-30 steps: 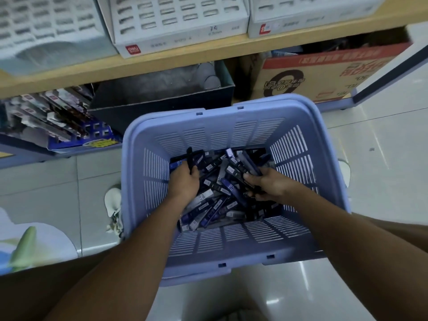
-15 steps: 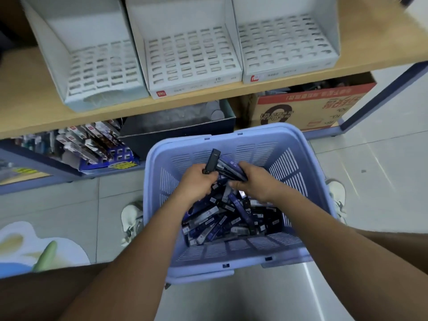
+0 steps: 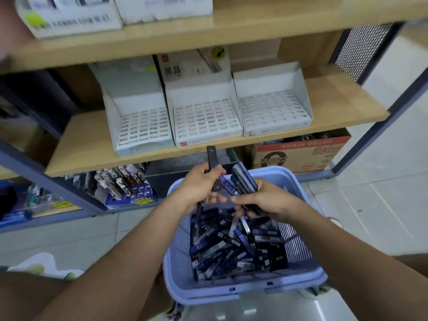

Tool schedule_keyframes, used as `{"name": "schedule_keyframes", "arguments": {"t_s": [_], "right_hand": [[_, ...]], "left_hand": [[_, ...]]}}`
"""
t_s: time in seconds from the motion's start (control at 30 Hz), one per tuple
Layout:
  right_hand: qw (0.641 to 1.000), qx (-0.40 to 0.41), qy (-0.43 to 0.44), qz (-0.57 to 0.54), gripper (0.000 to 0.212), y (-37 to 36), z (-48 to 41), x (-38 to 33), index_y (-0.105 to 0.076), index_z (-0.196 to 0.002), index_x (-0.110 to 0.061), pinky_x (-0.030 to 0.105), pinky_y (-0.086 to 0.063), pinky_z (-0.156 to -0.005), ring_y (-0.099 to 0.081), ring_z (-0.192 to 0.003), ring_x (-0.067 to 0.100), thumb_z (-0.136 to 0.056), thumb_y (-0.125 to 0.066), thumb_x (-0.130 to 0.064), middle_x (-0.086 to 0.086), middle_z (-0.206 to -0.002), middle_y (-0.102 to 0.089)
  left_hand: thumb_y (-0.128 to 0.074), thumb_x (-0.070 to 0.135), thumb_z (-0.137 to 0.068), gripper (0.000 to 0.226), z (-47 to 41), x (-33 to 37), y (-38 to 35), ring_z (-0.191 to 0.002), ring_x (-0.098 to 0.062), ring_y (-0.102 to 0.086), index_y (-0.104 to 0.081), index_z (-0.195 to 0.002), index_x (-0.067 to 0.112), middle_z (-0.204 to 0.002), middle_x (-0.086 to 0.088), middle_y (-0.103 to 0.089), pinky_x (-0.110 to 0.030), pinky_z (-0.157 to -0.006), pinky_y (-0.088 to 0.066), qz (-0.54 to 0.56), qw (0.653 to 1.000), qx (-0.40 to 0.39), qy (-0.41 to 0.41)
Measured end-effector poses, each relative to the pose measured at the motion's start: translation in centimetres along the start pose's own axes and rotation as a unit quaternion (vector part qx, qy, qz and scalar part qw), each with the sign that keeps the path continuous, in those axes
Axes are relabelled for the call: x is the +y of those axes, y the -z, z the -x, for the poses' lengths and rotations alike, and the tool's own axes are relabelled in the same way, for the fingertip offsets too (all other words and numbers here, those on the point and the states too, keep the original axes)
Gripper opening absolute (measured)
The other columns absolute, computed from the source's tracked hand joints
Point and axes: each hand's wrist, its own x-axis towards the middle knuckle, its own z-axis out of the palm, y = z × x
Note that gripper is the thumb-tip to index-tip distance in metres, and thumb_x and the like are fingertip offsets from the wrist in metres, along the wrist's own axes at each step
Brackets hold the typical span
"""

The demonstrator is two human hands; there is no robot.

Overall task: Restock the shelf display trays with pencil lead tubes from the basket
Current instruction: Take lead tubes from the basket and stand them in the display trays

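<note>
Some of the pencil lead tubes (image 3: 238, 249) piled in the light blue basket (image 3: 231, 291) have the white letters "HB" on them. The other words are too small to read. The left hand (image 3: 196, 188) is curled tight round one black tube (image 3: 211, 158) that sticks up past the basket's far rim. The right hand (image 3: 268, 201) grips a bunch of tubes (image 3: 243, 179), some dark and some blue. Both hands are close together above the pile.

Behind them, three white display trays (image 3: 203, 119) with rows of little slots sit side by side on a wooden shelf (image 3: 335, 100). The middle and right trays have a small red mark on the front edge, and the print beside it is blurred. A white box (image 3: 192, 66) behind the middle tray has a barcode. Under the shelf stand a brown cardboard box (image 3: 298, 154) with a red band and upside-down writing that cannot be read, and a blue stand of pens (image 3: 125, 184).
</note>
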Motion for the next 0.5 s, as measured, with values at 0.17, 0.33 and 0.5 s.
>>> {"name": "schedule_keyframes", "arguments": {"t_s": [0.17, 0.33, 0.5], "right_hand": [[0.982, 0.068, 0.032, -0.172, 0.017, -0.7, 2.3, -4.0, -0.062, -0.095, -0.006, 0.02, -0.039, -0.041, -0.061, -0.063, 0.015, -0.083, -0.072, 0.0, 0.011, -0.077, -0.062], [0.97, 0.027, 0.075, -0.228, 0.02, -3.5, 4.3, -6.5, -0.068, -0.099, -0.006, 0.018, -0.041, -0.044, -0.062, -0.07, 0.014, -0.082, -0.076, -0.01, 0.009, -0.086, -0.067], [0.973, 0.032, 0.111, -0.198, 0.012, -4.9, 4.6, -7.7, -0.066, -0.088, -0.007, 0.023, -0.041, -0.045, -0.061, -0.063, 0.014, -0.082, -0.074, -0.001, 0.007, -0.073, -0.065]], "left_hand": [[-0.04, 0.03, -0.103, 0.029, 1.6, 4.5, 0.2, -0.045, -0.017, -0.057, -0.057, -0.104, 0.007, -0.09, -0.014, -0.073, -0.019, -0.039, -0.038, 0.151, 0.987, 0.052, -0.033], [-0.042, 0.031, -0.101, 0.027, 2.7, 7.8, -1.5, -0.056, -0.02, -0.057, -0.053, -0.084, 0.013, -0.069, -0.006, -0.065, -0.033, -0.06, -0.049, 0.254, 0.959, 0.109, -0.063], [-0.048, 0.036, -0.098, 0.026, 2.8, 8.5, -2.0, -0.06, -0.017, -0.06, -0.061, -0.085, 0.017, -0.071, 0.0, -0.063, -0.029, -0.059, -0.051, 0.233, 0.96, 0.135, -0.076]]}}
